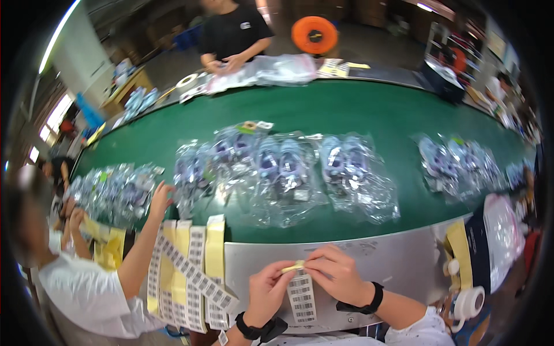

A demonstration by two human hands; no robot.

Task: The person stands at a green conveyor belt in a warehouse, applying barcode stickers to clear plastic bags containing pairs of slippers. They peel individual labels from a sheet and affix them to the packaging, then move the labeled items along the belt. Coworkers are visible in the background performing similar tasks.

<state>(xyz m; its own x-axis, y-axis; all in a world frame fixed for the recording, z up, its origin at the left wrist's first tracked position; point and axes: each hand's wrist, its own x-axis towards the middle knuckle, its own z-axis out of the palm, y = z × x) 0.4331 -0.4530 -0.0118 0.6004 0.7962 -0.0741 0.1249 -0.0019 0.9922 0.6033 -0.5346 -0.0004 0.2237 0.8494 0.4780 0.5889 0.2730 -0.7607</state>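
A strip of barcode labels (302, 299) hangs between my hands over the metal table edge (381, 259). At its top the strip folds over and a bit of yellow backing shows. My left hand (268, 290) pinches that yellow end between thumb and fingers. My right hand (339, 272) pinches the strip's top right beside it, its fingertips close to the left ones. Ahead of my hands, pairs of light blue shoes in clear plastic bags (284, 173) lie in a row on the green conveyor belt (248, 233).
Left of my hands, yellow-backed label sheets (196, 271) hang over the table edge. A co-worker's arm (141, 245) reaches toward more bagged shoes (115, 187). Another person (236, 34) stands across the belt by plastic bags (283, 70). At right are a white bottle (467, 303) and a yellow card (457, 254).
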